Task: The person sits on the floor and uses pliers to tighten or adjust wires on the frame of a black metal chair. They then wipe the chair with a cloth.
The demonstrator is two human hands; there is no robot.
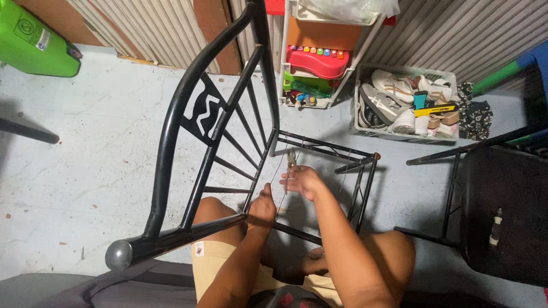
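The right hand (301,181) pinches slim pliers (291,161) at a thin wire (281,191); the left hand (262,210) grips the black chair frame (188,171) lying across the lap. The wire likely bends easily; the frame looks stiff and heavy.

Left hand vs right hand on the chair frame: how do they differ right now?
The left hand sits lower, closed with thumb up beside the black metal chair frame; the right hand sits higher and farther forward. The right hand grips pliers pointing away; the left hand holds no tool that I can see. Both are bare and work on thin wire inside the seat opening.
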